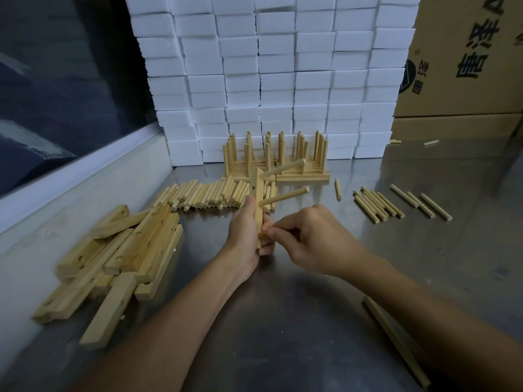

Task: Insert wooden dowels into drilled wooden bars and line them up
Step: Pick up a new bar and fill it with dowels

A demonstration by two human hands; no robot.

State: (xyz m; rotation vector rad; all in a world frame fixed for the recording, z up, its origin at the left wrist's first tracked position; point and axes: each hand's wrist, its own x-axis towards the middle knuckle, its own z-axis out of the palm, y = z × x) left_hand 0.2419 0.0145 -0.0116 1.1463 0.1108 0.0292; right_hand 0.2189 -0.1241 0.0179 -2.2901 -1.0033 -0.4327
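Forearms reach in from the near edge over the dull grey metal desk (pixel 283 321), where a lone pale wooden strip (pixel 396 342) lies at the right. Left hand (pixel 247 236) wraps its fingers round a pale, flat, drilled wooden bar (pixel 258 193), holding it upright on end, probably so its holes face the other hand. Right hand (pixel 308 239) pinches what looks like a short round wooden dowel between curled fingers and presses it at the bar's lower part; the tip is hidden, so how deep it sits cannot be told. Two smooth round dowels (pixel 283 196) already stick out sideways from the bar, one above the other.

At the left lies a loose heap of blank drilled wooden bars (pixel 121 258), flat and square-edged, handy to the holding hand. Beyond the hands a row of loose pale dowels (pixel 203 195) lies side by side, with smaller groups of dowels (pixel 379 205) off to the right. Farther back, finished bars with upright dowels (pixel 277 162) stand lined up against a wall of white foam blocks (pixel 268 75), beside a brown cardboard box (pixel 464 58).
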